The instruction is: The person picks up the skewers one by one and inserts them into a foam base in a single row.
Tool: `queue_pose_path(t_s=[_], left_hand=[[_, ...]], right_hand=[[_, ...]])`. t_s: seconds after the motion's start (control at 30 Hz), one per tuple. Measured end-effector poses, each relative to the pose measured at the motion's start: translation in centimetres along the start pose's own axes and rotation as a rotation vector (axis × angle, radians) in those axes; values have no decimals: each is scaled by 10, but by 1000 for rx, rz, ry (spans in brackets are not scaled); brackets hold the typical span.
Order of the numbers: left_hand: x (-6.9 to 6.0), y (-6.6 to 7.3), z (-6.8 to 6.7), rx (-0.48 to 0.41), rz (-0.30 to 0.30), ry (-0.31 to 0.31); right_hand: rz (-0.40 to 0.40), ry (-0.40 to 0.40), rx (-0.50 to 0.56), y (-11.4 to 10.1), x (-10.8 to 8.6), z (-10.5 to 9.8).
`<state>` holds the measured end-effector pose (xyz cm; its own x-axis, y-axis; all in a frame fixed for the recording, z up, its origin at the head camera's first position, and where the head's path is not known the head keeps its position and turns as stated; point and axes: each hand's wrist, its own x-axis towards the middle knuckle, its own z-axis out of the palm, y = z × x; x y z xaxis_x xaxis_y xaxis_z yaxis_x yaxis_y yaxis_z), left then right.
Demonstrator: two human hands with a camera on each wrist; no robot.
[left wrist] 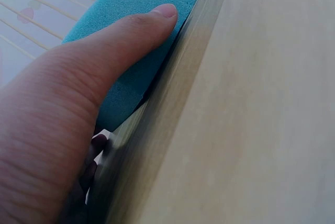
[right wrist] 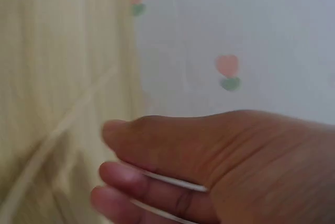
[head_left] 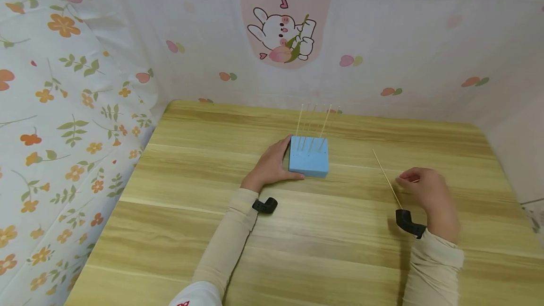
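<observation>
A light blue foam block (head_left: 309, 162) rests on the wooden table, with several thin wooden sticks (head_left: 325, 122) standing in its top towards the back. My left hand (head_left: 272, 162) grips the block from its left side. In the left wrist view the thumb (left wrist: 136, 30) lies along the block's front face; the other fingers are mostly hidden. Right of the block, one loose stick (head_left: 386, 178) lies slantwise on the table. My right hand (head_left: 427, 190) hovers just right of that stick, fingers loosely bent, thumb and fingertips slightly apart. I see nothing held in it.
A wooden table (head_left: 331, 249) spans the work area. Behind it hangs a white curtain (head_left: 204, 27) with a rabbit print, and a floral cloth (head_left: 72, 122) covers the left side. Black camera mounts (head_left: 265, 205) sit on both wrists.
</observation>
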<state>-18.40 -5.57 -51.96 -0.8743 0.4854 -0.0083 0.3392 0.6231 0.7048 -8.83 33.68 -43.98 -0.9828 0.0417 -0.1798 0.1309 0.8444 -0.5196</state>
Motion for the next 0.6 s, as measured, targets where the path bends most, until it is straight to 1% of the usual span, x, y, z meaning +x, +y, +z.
queue_pose_path(t_s=[0.1, 0.3, 0.43, 0.6], left_hand=[[0, 0, 1, -3, 0, -2], [0, 0, 2, 3, 9, 3], [0, 0, 1, 2, 7, 7], [0, 1, 0, -6, -2, 5]], right_hand=[[38, -70, -2, -1, 5, 7], [92, -128, -13, -4, 11, 14], [97, -160, -13, -7, 14, 14], [74, -205, -40, -8, 16, 16]])
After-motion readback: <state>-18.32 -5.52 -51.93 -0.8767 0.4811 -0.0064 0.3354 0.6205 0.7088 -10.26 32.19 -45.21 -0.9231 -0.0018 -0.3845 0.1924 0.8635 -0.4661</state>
